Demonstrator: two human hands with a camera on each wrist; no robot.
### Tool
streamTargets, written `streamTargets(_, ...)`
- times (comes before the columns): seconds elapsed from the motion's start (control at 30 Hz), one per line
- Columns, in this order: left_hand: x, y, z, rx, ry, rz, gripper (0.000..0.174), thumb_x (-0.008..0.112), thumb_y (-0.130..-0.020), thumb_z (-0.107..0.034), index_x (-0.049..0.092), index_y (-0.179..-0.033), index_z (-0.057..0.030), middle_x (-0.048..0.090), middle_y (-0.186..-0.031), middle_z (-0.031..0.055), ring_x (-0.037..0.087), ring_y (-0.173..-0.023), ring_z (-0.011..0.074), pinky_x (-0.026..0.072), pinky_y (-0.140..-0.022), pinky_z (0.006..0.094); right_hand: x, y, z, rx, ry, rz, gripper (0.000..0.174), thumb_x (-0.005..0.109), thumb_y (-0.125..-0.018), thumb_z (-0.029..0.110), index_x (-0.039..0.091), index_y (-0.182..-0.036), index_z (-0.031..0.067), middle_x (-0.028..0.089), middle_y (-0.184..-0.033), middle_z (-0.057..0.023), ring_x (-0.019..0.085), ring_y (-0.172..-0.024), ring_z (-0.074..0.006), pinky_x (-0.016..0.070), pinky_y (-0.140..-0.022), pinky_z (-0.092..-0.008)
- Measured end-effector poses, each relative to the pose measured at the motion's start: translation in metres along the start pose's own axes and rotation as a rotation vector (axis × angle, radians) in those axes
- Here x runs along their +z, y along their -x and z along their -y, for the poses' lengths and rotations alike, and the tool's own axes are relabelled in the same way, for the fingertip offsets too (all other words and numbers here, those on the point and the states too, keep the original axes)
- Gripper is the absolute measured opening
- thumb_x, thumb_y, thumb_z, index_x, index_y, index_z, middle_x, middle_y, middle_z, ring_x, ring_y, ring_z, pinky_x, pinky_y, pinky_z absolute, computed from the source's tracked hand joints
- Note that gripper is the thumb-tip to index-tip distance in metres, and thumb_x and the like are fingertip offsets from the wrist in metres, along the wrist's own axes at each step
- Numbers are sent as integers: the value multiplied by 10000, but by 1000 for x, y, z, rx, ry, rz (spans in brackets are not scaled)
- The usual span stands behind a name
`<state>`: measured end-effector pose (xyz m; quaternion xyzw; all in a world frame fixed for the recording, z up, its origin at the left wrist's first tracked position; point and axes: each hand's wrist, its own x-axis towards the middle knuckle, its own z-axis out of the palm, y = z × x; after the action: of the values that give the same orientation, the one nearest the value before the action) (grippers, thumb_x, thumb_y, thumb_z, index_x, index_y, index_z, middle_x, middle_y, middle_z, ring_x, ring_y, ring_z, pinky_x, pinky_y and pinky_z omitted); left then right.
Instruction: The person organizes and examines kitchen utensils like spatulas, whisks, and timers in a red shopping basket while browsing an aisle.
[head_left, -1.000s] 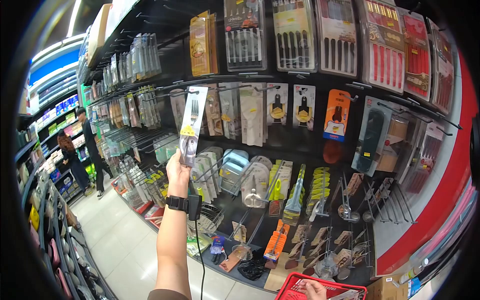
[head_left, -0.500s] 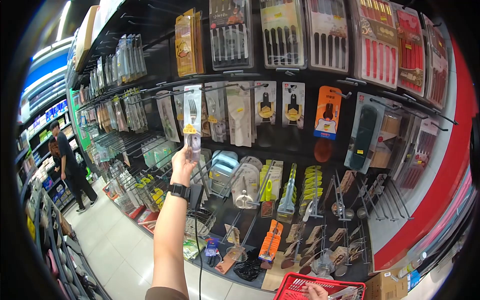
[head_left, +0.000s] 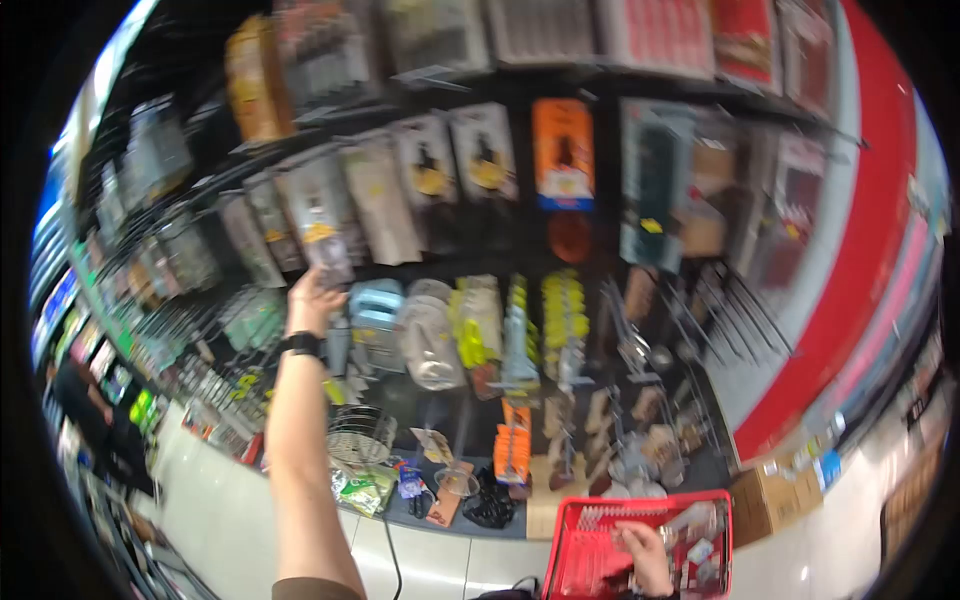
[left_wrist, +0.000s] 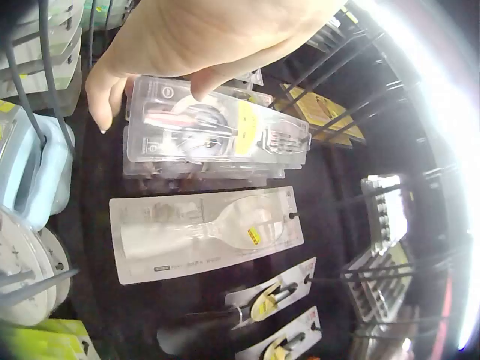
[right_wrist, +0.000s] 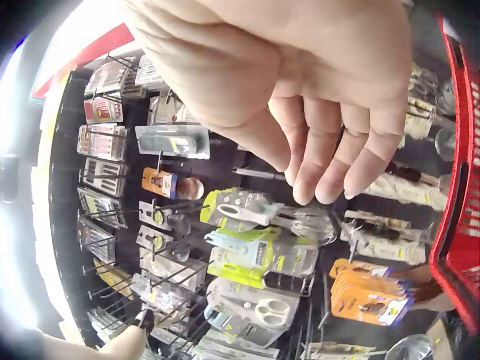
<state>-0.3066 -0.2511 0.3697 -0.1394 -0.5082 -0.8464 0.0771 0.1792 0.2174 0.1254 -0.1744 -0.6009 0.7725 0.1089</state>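
My left hand (head_left: 315,303) is at the lower end of a clear fork package (head_left: 322,225) on the rack. In the left wrist view, the thumb of my left hand (left_wrist: 214,37) lies on the front of the fork package (left_wrist: 225,127) while a finger passes behind its edge; another finger points away from it. The package's far end is at a hook. Over the red basket (head_left: 562,535), my right hand (head_left: 645,555) has loosely bent fingers and holds nothing. Those fingers hang together below the palm of my right hand (right_wrist: 300,82) in the right wrist view.
A white spoon package (left_wrist: 202,232) hangs beside the fork packages. Blue-handled goods (head_left: 377,310), scissors and orange-carded items (head_left: 513,445) hang lower. Bare hooks stick out at right. A cardboard box (head_left: 790,490) stands right of the basket; a person (head_left: 95,410) is at far left.
The head view has swung, shifting the rack left and up and bringing more of the basket into sight. My left hand and the fork package are now close among the hanging packages.
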Motion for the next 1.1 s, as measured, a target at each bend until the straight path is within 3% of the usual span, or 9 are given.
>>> streamTargets(0.03, 42, 28, -23, -87, -106, -303, 526, 572, -862, -222, 388, -1337, -87, 396, -1276, 250, 475, -1110, 398, 446, -908, 518, -10, 7, 5, 25, 82, -57, 249, 545, -914, 155, 587, -1090, -16, 644, -977, -91, 609, -885, -148, 492, -773, -281)
streamTargets(0.1, -20, 11, -13, 94, -418, 43, 524, 606, -838, -145, 424, -1327, -98, 498, -1191, 194, 564, -1004, 274, 504, -813, 374, -27, 7, -5, -8, 121, -102, 235, 538, -921, 172, 592, -1088, 17, 632, -992, -48, 589, -836, -122, 486, -744, -267)
streamTargets(0.17, 0, 34, -45, 81, -293, -184, 419, 559, -889, -167, 474, -1278, -35, 562, -1126, 123, 577, -987, 224, 487, -818, 333, -67, 23, 0, 35, 218, -231, 195, 518, -928, 163, 617, -1001, 10, 629, -887, -10, 575, -794, -93, 463, -692, -243)
streamTargets(0.3, 0, 76, -56, 80, -40, 78, 368, 479, -950, -225, 494, -1249, -11, 558, -1196, 99, 509, -1126, 197, 359, -971, 324, -119, 36, -14, 152, 62, -466, 203, 479, -928, 196, 582, -945, 21, 622, -817, -38, 564, -708, -109, 475, -631, -248)
streamTargets(0.37, 41, 151, -28, -13, -114, 98, 178, 555, -917, -192, 575, -996, -34, 607, -920, 41, 542, -877, 135, 418, -834, 276, -181, 29, -64, 143, -17, -678, 214, 472, -926, 197, 581, -937, 13, 629, -825, -57, 573, -700, -118, 484, -602, -257)
streamTargets(0.53, 99, 268, 51, -41, -363, 121, 142, 572, -862, 1, 469, -866, -96, 438, -679, -42, 390, -567, 22, 304, -499, 160, -227, 13, -104, 254, 317, -868, 252, 548, -884, 249, 600, -883, 2, 639, -794, -107, 616, -723, -187, 481, -624, -313)
streamTargets(0.63, 95, 309, 92, -219, -448, 145, 124, 579, -842, -14, 481, -821, -86, 433, -589, -46, 382, -485, 30, 319, -464, 179, -256, -9, -161, -16, 530, -928, 213, 650, -796, 194, 590, -902, 19, 615, -804, -147, 594, -759, -297, 474, -716, -380)
streamTargets(0.77, 87, 354, 133, -381, -591, 139, 58, 595, -850, -72, 545, -823, -60, 508, -604, -15, 467, -519, 55, 360, -475, 182, -232, -25, -126, -38, 867, -972, 406, 727, -695, 182, 530, -1022, 41, 503, -1049, -180, 497, -1014, -369, 434, -851, -418)
streamTargets(1.1, 109, 399, 141, -494, -738, 177, 32, 578, -842, -48, 554, -824, -38, 579, -674, 20, 538, -585, 87, 424, -569, 213, -233, -67, -132, 196, 1028, -871, 310, 653, -767, 163, 531, -1043, 91, 643, -857, -218, 617, -814, -418, 492, -719, -496)
